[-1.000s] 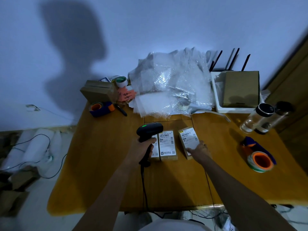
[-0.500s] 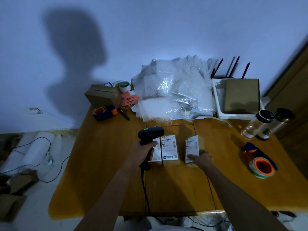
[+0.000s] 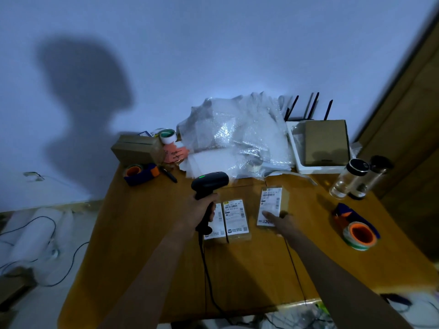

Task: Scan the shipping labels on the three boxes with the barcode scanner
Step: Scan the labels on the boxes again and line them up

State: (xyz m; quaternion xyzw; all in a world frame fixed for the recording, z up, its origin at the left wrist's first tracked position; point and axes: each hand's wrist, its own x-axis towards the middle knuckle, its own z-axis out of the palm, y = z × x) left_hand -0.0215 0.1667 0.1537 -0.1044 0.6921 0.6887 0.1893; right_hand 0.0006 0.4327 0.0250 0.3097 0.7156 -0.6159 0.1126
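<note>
The wooden surface (image 3: 147, 245) carries a heap of bubble wrap (image 3: 237, 141) at its far edge, with the three labelled boxes lying nearer the person. The left box (image 3: 217, 230) and the middle box (image 3: 236, 219) lie flat, touching side by side, labels upward, in the same position as 0.5 s ago. The right box (image 3: 272, 205) stands apart from them; it now sits further from the person than before, tipped up so that its label faces the camera. The right hand (image 3: 283, 222) grasps this box at its near end, fingers on the label; 1.0 s ago the box lay flat under that hand. The left hand (image 3: 202, 210) is clenched around the grip of the barcode scanner (image 3: 210, 184), held over the left box, green indicator lit, head pointing toward the bubble wrap, position unchanged.
</note>
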